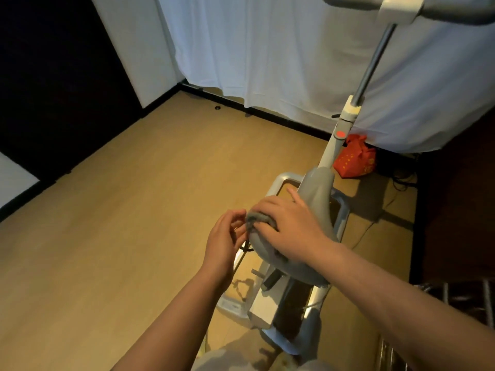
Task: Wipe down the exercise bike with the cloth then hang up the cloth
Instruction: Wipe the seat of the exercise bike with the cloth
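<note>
Nearest the camera, the exercise bike's (316, 194) grey body serves as the landmark, its metal base frame and pedal crank low at the bottom of the view. The right hand (289, 226) lies across the left flank of that grey housing, fingers spread and curled over a bunched grey cloth (257, 219), pressing it against the bike's casing. Just left of the housing, the left hand (225, 236) hovers with fingers loosely bent, its fingertips pinching the cloth's hanging edge (how firmly cannot be told). To the bike's right, at the frame's edge, stand the bars of a metal rack (455, 298). The tan wooden floor (134, 210) spreads left of the bike. Beyond the housing the bike's post rises to the handlebar (401, 6) at the top. Beside the post's foot sits a red bag (355, 159), and behind it hangs a white curtain (267, 49).
</note>
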The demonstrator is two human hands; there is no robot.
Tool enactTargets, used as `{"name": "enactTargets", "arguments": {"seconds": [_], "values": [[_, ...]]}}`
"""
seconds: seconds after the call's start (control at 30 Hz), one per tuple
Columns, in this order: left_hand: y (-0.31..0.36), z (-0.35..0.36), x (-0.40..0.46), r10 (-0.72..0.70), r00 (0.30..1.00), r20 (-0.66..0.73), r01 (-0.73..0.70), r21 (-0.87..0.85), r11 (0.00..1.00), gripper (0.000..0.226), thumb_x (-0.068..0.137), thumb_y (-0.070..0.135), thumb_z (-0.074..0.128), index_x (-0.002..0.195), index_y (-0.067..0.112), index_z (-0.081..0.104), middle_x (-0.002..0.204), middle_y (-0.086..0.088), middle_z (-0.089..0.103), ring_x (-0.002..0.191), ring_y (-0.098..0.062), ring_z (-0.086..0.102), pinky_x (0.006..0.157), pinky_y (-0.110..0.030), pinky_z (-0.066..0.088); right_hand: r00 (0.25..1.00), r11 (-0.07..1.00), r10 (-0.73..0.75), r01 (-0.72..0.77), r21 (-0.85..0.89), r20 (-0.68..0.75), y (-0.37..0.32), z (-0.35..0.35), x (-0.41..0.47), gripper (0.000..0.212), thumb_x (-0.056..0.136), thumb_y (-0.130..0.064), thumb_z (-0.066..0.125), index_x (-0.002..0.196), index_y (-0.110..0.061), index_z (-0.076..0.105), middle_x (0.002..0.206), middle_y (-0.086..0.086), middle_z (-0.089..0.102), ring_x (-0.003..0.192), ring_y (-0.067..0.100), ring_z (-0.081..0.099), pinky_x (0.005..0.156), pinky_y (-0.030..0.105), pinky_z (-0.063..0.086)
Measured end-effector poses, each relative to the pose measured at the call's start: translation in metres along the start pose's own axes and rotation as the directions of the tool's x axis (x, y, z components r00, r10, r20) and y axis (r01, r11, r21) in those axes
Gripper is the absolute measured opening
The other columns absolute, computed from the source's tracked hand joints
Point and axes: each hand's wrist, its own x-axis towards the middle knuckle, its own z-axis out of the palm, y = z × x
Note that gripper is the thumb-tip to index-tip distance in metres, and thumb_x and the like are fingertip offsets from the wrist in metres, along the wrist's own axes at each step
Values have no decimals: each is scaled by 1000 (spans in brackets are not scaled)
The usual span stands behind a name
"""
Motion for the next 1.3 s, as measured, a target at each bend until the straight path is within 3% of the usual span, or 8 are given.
{"name": "enactTargets", "arguments": {"seconds": [0.1, 0.17, 0.27, 0.47, 0.73, 1.07, 1.2, 1.3], "values": [[6, -7, 3, -21, 995, 99, 14, 68, 998, 35, 101, 28, 37, 108, 7, 65, 98, -8, 73, 96, -18, 68, 85, -30, 53, 997, 998, -50, 52, -22, 63, -3, -4, -16, 29, 97, -43, 44, 123, -39, 55, 124, -22, 53, 120, -5, 43, 118, 35, -9], [9, -9, 8, -58, 988, 142, 47, 85, 995, 36, 101, 26, 38, 110, 2, 64, 103, -11, 70, 97, -18, 67, 86, -29, 54, 996, 995, 90, -91, -47, -27, -3, -6, -16, 29, 97, -44, 44, 123, -38, 55, 124, -20, 55, 121, 0, 46, 119, 39, -6], [15, -14, 13, -102, 972, 210, 76, 128, 989, 35, 101, 27, 39, 105, 5, 66, 99, -10, 70, 93, -17, 67, 89, -31, 51, 900, 922, 341, -376, -91, -272, -30, 12, -13, 23, 93, -36, 53, 114, -34, 62, 114, -15, 61, 112, 8, 54, 120, 43, 4], [23, -26, 20, -174, 930, 323, 121, 178, 977, 41, 95, 34, 46, 113, 0, 62, 96, -13, 65, 88, -19, 59, 83, -34, 46, 937, 903, 262, -323, -285, -231, -67, 39, -16, 36, 74, -28, 70, 110, -29, 64, 116, -6, 60, 120, 17, 52, 119, 49, 7], [30, -39, 37, -250, 853, 459, 130, 276, 952, 21, 95, 26, 46, 97, 13, 63, 93, -5, 67, 86, -15, 62, 74, -28, 50, 727, 772, 445, -607, -187, -522, -84, 64, -38, 49, 73, -39, 76, 118, -26, 63, 128, -4, 59, 130, 20, 47, 119, 49, -1], [38, -43, 55, -305, 786, 537, 119, 353, 928, 27, 99, 31, 43, 93, 16, 65, 89, -1, 65, 77, -11, 59, 78, -30, 49, 750, 747, 455, -615, -253, -480, -81, 62, -17, 39, 73, -39, 70, 111, -32, 61, 122, -13, 58, 130, 14, 43, 119, 47, -2], [30, -43, 56, -333, 786, 520, 141, 375, 916, 35, 101, 36, 40, 113, 11, 61, 101, -5, 67, 88, -10, 64, 87, -33, 50, 807, 740, 537, -590, -322, -245, -72, 46, 18, 30, 78, -42, 66, 107, -34, 61, 111, -13, 57, 117, 11, 48, 119, 46, -2], [25, -46, 57, -350, 805, 479, 171, 377, 910, 39, 101, 40, 39, 119, 11, 59, 112, -8, 67, 95, -15, 64, 80, -30, 50, 862, 817, 496, -503, -283, -101, -60, 32, 17, 29, 77, -42, 64, 105, -35, 61, 106, -14, 57, 112, 9, 51, 119, 43, -3]]}}
